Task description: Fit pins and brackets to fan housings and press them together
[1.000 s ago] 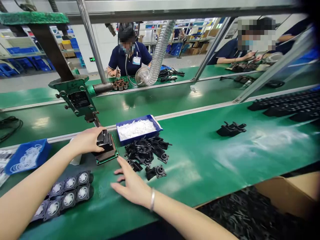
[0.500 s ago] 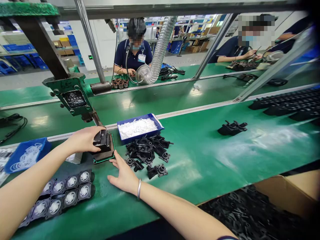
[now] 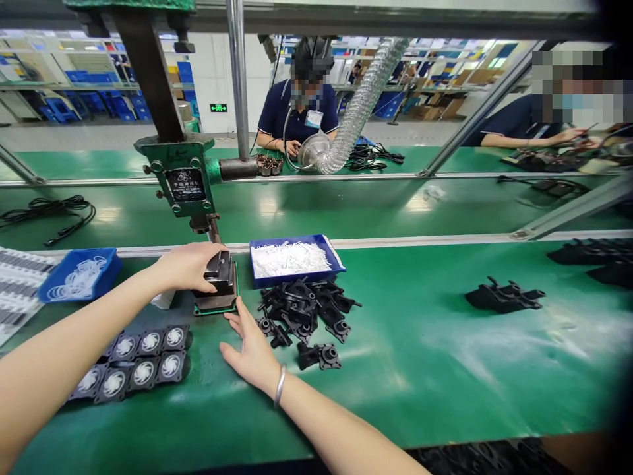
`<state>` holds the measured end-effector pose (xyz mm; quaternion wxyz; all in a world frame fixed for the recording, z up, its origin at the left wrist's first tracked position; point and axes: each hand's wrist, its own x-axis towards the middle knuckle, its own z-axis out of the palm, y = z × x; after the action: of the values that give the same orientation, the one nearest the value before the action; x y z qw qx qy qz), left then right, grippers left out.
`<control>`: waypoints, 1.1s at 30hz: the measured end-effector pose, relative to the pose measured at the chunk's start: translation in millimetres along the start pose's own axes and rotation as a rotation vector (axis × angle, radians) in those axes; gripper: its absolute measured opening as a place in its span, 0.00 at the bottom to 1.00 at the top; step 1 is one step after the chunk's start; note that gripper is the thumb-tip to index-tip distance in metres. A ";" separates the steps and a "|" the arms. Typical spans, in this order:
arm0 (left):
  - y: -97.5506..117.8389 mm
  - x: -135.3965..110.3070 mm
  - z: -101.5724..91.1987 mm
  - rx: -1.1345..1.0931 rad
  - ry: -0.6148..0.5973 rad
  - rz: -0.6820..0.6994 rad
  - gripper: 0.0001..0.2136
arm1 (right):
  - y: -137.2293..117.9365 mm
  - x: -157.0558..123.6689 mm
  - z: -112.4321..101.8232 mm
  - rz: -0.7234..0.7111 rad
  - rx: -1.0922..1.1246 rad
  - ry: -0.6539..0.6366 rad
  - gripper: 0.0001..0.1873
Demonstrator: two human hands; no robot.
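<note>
My left hand (image 3: 194,265) wraps round a dark metal block (image 3: 226,272) on the base plate (image 3: 217,305) of a small green hand press (image 3: 182,181). What lies under the palm is hidden. My right hand (image 3: 252,349) is open, its fingertips at the front right corner of that base. Right of the base lies a heap of black plastic housings (image 3: 301,303), with one loose housing (image 3: 320,356) in front. At the left, black housings with white impellers (image 3: 143,371) stand in two rows.
Behind the heap is a blue tray (image 3: 257,277) of small white parts; a blue bin (image 3: 111,264) with clear rings stands left. Farther right sit more black housings (image 3: 504,295). A metal post (image 3: 237,99) and rail cross ahead. Two co-workers (image 3: 297,105) sit opposite.
The view has turned left and levelled, so everything sits farther right or lower in the picture. Both hands keep their places at the press, with the left still round the block.
</note>
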<state>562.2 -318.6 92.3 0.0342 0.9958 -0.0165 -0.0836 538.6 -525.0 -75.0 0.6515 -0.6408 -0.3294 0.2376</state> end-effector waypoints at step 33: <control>5.9 -0.8 6.7 0.020 0.043 -0.024 0.36 | 12.5 -1.1 0.3 -0.007 0.063 -0.006 0.48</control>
<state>560.1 -324.8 86.3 0.0236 0.9978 -0.0047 -0.0623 539.1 -524.8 -87.5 0.6712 -0.6180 -0.3260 0.2475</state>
